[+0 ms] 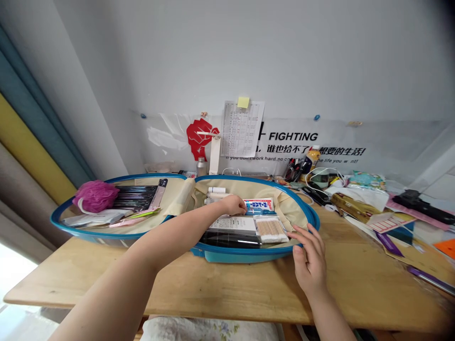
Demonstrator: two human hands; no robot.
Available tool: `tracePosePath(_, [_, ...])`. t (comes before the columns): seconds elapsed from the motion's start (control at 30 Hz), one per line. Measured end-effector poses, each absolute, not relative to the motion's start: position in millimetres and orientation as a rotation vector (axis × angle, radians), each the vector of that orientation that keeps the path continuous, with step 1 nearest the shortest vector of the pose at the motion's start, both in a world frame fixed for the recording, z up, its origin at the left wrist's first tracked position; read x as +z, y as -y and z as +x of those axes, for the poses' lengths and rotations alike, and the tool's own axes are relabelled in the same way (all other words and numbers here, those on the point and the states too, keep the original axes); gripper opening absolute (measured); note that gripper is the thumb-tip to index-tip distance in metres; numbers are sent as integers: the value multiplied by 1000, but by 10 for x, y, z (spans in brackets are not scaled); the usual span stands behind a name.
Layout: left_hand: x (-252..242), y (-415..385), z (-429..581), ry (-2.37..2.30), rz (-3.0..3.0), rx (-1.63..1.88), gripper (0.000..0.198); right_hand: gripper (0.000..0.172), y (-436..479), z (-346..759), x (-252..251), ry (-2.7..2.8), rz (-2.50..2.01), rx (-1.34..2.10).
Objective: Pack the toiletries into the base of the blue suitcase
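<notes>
Head view: how does the left arm lie?

Its forearm (pixel 161 248) slants up from the lower left, across the near rim of the open blue suitcase (pixel 245 255), and the left hand (pixel 232 203) hangs over the right half, knuckles up, fingertips bent down and to the right.

Is it pinching anything?

The fingers are bunched together beside a clear-and-blue slim item (pixel 261 211); whether they grip it, I can't tell, since the curled fingers hide their tips.

Which way does that item point?

Its long axis runs left to right, one end by the fingertips, the other toward the suitcase's right rim. It lies just on the near side of a red, white and blue printed box (pixel 262 203), which runs the same way.

And the right hand?

The right hand (pixel 310 259) comes up from the lower right, fingers spread, thumb apart from them, at the right rim. Its foremost fingertip is just beside a packet of thin sticks (pixel 272 229), those sticks pointing toward the wearer.

How is the suitcase set?

Flat on the wooden surface (pixel 227 289), halves side by side, its long axis across the view. A purple bath puff (pixel 95 196) sits in the left half.
</notes>
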State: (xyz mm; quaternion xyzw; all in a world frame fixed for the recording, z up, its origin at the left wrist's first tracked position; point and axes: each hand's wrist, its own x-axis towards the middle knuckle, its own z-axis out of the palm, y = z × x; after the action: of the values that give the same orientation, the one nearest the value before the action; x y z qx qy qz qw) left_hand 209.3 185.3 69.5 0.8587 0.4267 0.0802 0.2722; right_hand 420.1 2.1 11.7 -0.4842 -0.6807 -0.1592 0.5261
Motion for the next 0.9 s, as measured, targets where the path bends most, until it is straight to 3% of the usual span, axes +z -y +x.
tracePosePath(0.9, [707,-1878,2079,-1168,2516,0,26,25,-29,4201,115,1623,-1145,-378])
